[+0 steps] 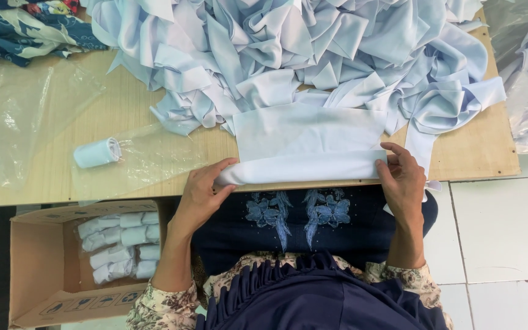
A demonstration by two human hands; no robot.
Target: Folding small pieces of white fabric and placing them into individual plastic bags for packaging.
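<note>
Rolling the pale blue cloth (304,166) at the counter's (44,177) near edge, the left hand (201,192) and right hand (402,180) each pinch one end; even pressure from both grips should keep the roll tight and straight.

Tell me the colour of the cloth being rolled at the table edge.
Pale blue cloth, plain; seen best from the head view.

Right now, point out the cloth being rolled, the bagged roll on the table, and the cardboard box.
Rolled cloth (304,168), head view, middle of roll.
Bagged roll (96,153), head view, its side.
Cardboard box (35,269), head view, inner left wall.
</note>
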